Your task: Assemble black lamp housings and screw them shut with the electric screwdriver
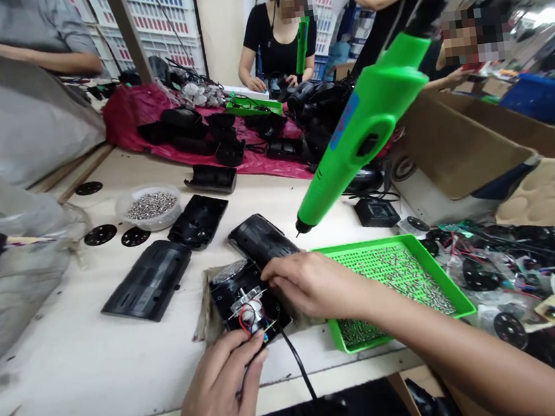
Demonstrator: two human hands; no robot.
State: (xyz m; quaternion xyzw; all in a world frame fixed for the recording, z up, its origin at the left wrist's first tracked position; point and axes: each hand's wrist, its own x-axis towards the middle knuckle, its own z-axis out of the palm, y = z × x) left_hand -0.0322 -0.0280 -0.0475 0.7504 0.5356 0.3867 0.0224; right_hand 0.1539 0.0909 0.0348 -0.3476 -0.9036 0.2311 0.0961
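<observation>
A black plastic housing (pixel 223 307) lies on a cloth at the table's near edge, with a small motor (pixel 252 312), red and black wires and a little circuit board inside. My left hand (pixel 223 391) grips its near side, fingertips at the board and wires. At the far right edge of the housing, my right hand (pixel 311 284) has its fingers pinched; whatever is between them is hidden. Behind the housing rests a curved black cover (pixel 264 239). Above it hangs a green electric screwdriver (pixel 350 143), touched by neither hand. A black cable (pixel 299 366) runs off the table edge.
A green tray (pixel 392 243) of screws sits right, partly under my right forearm. Left are a tub of small metal parts (pixel 151 207), black discs (pixel 100 235) and black shells (pixel 148 283). Wired parts (pixel 484 258) and a cardboard box (pixel 465 140) stand right. Co-workers (pixel 278 41) sit opposite.
</observation>
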